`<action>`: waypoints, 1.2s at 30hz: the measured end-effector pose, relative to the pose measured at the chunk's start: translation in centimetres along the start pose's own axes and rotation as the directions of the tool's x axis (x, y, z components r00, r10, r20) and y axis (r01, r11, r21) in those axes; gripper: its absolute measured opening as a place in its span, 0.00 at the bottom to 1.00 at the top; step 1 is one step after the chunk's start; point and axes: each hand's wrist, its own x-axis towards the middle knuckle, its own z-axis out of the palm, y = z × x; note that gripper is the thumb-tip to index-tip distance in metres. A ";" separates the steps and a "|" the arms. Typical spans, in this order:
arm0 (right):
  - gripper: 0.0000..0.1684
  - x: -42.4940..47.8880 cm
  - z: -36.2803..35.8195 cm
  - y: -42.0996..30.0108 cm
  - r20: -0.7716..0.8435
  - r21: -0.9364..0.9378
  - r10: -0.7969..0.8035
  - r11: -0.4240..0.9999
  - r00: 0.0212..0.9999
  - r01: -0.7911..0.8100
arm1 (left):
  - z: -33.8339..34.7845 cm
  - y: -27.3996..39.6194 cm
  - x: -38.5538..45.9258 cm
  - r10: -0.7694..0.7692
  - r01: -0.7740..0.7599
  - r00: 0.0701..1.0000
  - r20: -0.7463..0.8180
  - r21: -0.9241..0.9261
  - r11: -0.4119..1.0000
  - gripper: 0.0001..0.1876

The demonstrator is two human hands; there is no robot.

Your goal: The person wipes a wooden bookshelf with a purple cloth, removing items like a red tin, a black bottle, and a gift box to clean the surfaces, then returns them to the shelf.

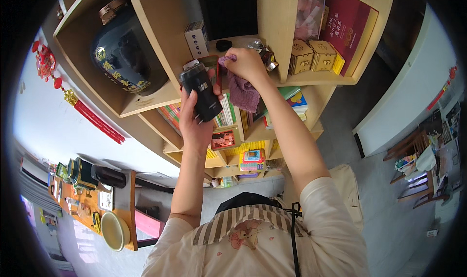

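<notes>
In my left hand is a black handheld device with a smoky, see-through cap at its upper end. It is tilted, with my thumb along one side and fingertips on the other; its exact kind is unclear. My right hand pinches a purple terry cloth bunched at the fingers, its lower part hanging free. The cloth is beside the device and apart from it. Both hands are in front of a pale wooden shelf. Behind the device, a red-rimmed box is partly hidden.
A large dark jar fills the left compartment. A small white box stands near the device. Small wooden boxes and a dark red carton stand right. Below are books and an open tin.
</notes>
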 end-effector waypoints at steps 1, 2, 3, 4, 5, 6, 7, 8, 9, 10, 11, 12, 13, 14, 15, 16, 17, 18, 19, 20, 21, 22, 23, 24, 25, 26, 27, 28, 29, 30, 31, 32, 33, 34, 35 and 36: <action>0.13 0.4 0.1 -0.2 0.041 -0.040 0.006 0.999 0.999 -0.004 | -0.3 -0.2 0.3 -0.002 0.003 0.999 -0.043 0.018 1.000 0.26; 0.13 0.9 0.2 -0.5 0.080 -0.081 0.014 0.997 0.997 -0.007 | -0.9 -0.3 0.6 0.035 -0.036 0.999 0.002 0.058 0.998 0.25; 0.13 1.3 0.1 -0.4 0.114 -0.130 0.031 0.991 0.993 -0.017 | -1.0 -0.6 0.9 0.042 -0.041 0.999 -0.007 0.079 0.996 0.24; 0.12 2.0 0.2 -0.3 0.151 -0.169 0.023 0.986 0.988 0.003 | -1.1 -0.9 1.2 0.047 -0.046 0.999 -0.014 0.100 0.994 0.24; 0.12 2.5 0.3 -0.4 0.184 -0.217 0.056 0.976 0.981 -0.015 | -1.1 -1.2 1.5 0.052 -0.050 0.998 -0.019 0.120 0.992 0.24; 0.12 2.9 0.4 -1.0 0.220 -0.261 0.091 0.965 0.971 -0.031 | -1.2 -1.3 1.6 0.068 -0.064 0.997 -0.021 0.133 0.989 0.23; 0.12 3.0 0.4 -1.5 0.253 -0.306 0.128 0.951 0.959 -0.046 | -1.4 -1.5 1.7 0.082 -0.079 0.996 -0.020 0.145 0.986 0.23; 0.13 2.7 0.2 -1.8 0.300 -0.321 0.132 0.947 0.945 -0.030 | -1.4 -1.8 1.8 0.096 -0.092 0.995 -0.017 0.156 0.983 0.23; 0.14 2.0 -0.2 -2.5 0.319 -0.353 0.119 0.936 0.940 0.001 | -1.6 -1.9 1.7 0.091 -0.085 0.995 -0.037 0.149 0.985 0.22; 0.14 1.3 -0.6 -3.3 0.338 -0.384 0.106 0.923 0.935 0.034 | -1.6 -1.9 1.5 0.088 -0.079 0.995 -0.056 0.142 0.987 0.22; 0.14 0.7 -0.9 -3.7 0.358 -0.414 0.094 0.908 0.929 0.067 | -1.7 -2.0 1.4 0.084 -0.074 0.994 -0.074 0.135 0.988 0.22; 0.14 0.2 -1.4 -3.7 0.385 -0.372 0.026 0.919 0.923 0.130 | -1.6 -2.2 1.4 0.094 -0.086 0.992 -0.078 0.100 0.991 0.22; 0.13 -0.4 -2.0 -3.7 0.400 -0.297 -0.036 0.940 0.916 0.166 | -1.5 -2.5 1.3 0.104 -0.099 0.991 -0.082 0.066 0.993 0.22; 0.12 -1.1 -2.7 -3.6 0.410 -0.219 -0.098 0.954 0.907 0.202 | -1.4 -2.6 1.3 0.114 -0.112 0.990 -0.088 0.033 0.993 0.22; 0.11 -1.8 -3.7 -4.0 0.413 -0.143 -0.162 0.960 0.896 0.240 | -1.1 -2.7 1.3 0.122 -0.123 0.990 -0.067 -0.007 0.992 0.23; 0.11 -2.6 -4.3 -4.3 0.426 -0.153 -0.153 0.959 0.892 0.237 | -1.0 -2.9 1.2 0.130 -0.133 0.990 -0.050 -0.048 0.990 0.23; 0.11 -3.2 -4.7 -4.1 0.422 -0.113 -0.174 0.964 0.890 0.242 | -0.8 -3.0 1.2 0.140 -0.142 0.990 -0.034 -0.089 0.986 0.23; 0.12 -3.8 -5.0 -3.8 0.418 -0.073 -0.199 0.965 0.886 0.251 | -0.1 -2.8 1.4 0.141 -0.141 0.989 -0.051 -0.002 0.990 0.24; 0.13 -4.6 -5.1 -3.7 0.418 -0.025 -0.225 0.966 0.880 0.258 | 0.9 -2.2 1.4 0.143 -0.136 0.987 -0.075 0.092 0.987 0.25; 0.15 -5.4 -5.7 -3.6 0.470 0.000 -0.253 0.958 0.845 0.286 | 1.6 -1.7 1.4 0.146 -0.126 0.984 -0.100 0.184 0.975 0.26; 0.15 -5.7 -6.3 -3.3 0.416 0.055 -0.308 0.948 0.856 0.314 | 2.6 -1.2 2.0 0.128 -0.099 0.988 -0.087 0.275 0.956 0.28; 0.15 -6.2 -6.1 -2.5 0.366 0.114 -0.353 0.935 0.861 0.335 | 3.0 -1.1 2.6 0.102 -0.063 0.991 -0.088 0.364 0.929 0.29; 0.15 -6.5 -6.0 -1.8 0.313 0.171 -0.394 0.918 0.864 0.357 | 3.4 -1.1 3.5 0.076 -0.026 0.993 -0.093 0.449 0.893 0.30; 0.14 -6.6 -6.3 -1.3 0.243 0.184 -0.384 0.920 0.891 0.347 | 4.0 -1.7 4.6 0.065 -0.013 0.993 -0.095 0.470 0.882 0.32; 0.14 -6.7 -6.4 -1.0 0.197 0.222 -0.406 0.905 0.893 0.362 | 4.3 -1.7 5.6 0.028 0.036 0.994 -0.103 0.577 0.816 0.32; 0.13 -7.0 -6.6 -0.8 0.149 0.258 -0.424 0.889 0.893 0.379 | 4.2 -1.9 6.4 0.050 0.006 0.997 -0.052 0.752 0.660 0.33; 0.13 -7.1 -6.7 -0.6 0.099 0.293 -0.444 0.868 0.890 0.401 | 4.0 -2.0 7.7 0.063 -0.033 0.998 0.004 0.884 0.466 0.34; 0.09 -7.6 -6.8 -1.6 0.033 0.408 -0.463 0.815 0.886 0.411 | 0.2 -3.3 9.8 0.273 -0.294 0.924 0.267 0.954 0.062 0.34; 0.10 -8.1 -7.3 -1.0 -0.036 0.448 -0.463 0.785 0.886 0.428 | 0.8 -3.6 10.3 0.189 -0.207 0.964 0.187 0.974 0.091 0.33; 0.10 -8.7 -8.0 -0.7 -0.060 0.452 -0.441 0.788 0.896 0.418 | 2.2 -3.2 10.7 0.106 -0.119 0.989 0.107 0.987 0.109 0.32; 0.10 -9.5 -8.5 -0.6 -0.084 0.465 -0.420 0.785 0.904 0.409 | 3.0 -2.8 10.8 0.024 -0.023 1.000 0.020 0.994 0.110 0.31; 0.11 -10.4 -9.0 -0.3 -0.038 0.391 -0.348 0.857 0.937 0.335 | 2.3 -3.4 11.5 0.083 -0.101 0.991 0.107 0.993 -0.064 0.29; 0.11 -10.8 -8.8 -0.4 -0.060 0.369 -0.310 0.876 0.949 0.310 | 1.9 -3.6 12.2 -0.013 -0.118 0.993 0.119 0.962 -0.246 0.28; 0.11 -11.1 -8.7 -0.4 -0.079 0.346 -0.269 0.896 0.960 0.279 | 1.4 -4.0 13.1 -0.110 -0.144 0.988 0.108 0.899 -0.413 0.27; 0.12 -11.4 -8.5 -0.4 -0.097 0.324 -0.228 0.913 0.969 0.247 | 0.7 -4.4 13.9 -0.204 -0.182 0.976 0.077 0.806 -0.563 0.26; 0.16 -11.7 -8.4 0.1 -0.074 0.236 -0.226 0.942 0.971 0.237 | 1.3 -4.5 14.4 -0.276 -0.265 0.952 0.133 0.809 -0.525 0.23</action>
